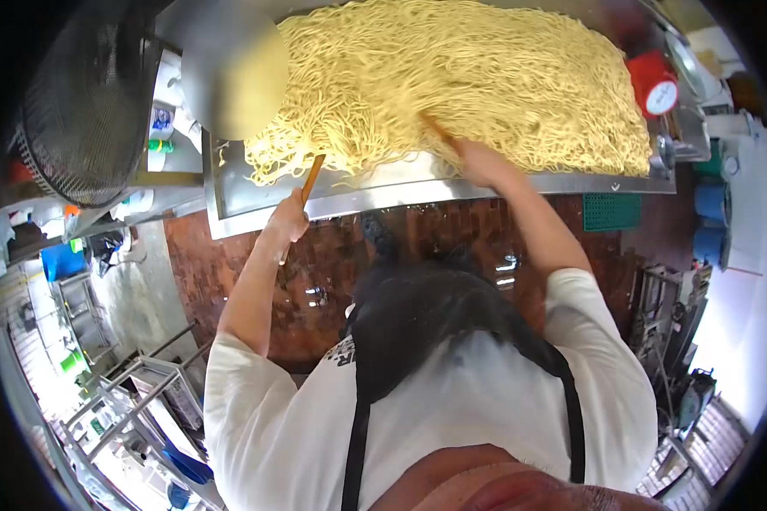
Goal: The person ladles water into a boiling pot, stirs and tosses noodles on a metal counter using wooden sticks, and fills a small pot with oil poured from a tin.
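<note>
A thick bed of yellow noodles fills most of a wide metal tray in front of me. My left hand is closed around a wooden stick at the tray's near edge, its tip at the noodles' left front. Further right, my right hand grips a second wooden stick, whose far end reaches into the noodles. The noodles around that end are slightly blurred. Both sticks are partly hidden by my fingers.
A large dark wire-mesh guard rises at the left. Beside it, a blurred round object covers the tray's far left corner. A red dial scale stands at the right. Below the tray are a green crate and a wet red-brown floor.
</note>
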